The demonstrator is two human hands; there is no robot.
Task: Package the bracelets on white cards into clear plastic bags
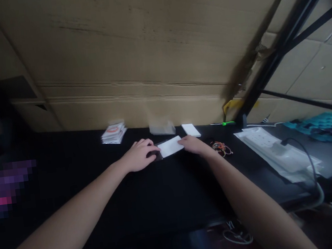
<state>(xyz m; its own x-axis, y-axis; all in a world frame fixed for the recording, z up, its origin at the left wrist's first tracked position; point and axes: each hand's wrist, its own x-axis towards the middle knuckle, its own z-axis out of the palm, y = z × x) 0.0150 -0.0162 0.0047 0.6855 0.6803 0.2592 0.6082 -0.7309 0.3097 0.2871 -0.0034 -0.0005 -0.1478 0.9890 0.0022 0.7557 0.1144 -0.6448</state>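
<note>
A white card (171, 146) lies between my two hands, low over the black tabletop. My right hand (192, 144) is closed on its right end, thumb and fingers pinched together. At the card's left end is what looks like a clear plastic sleeve (158, 156), dark against the table. My left hand (141, 154) grips this sleeve between thumb and fingers. Whether the card's left end is inside the sleeve I cannot tell. Behind my hands are a pile of clear plastic sleeves (162, 129) and more white cards (190, 130).
A stack of packets with an orange-red mark (113, 133) sits at the back left. Thin coloured loops (222, 149) lie beside my right wrist. White flat packages (272, 152) and a black cable (305, 152) are at right. Cardboard (134, 52) walls the back.
</note>
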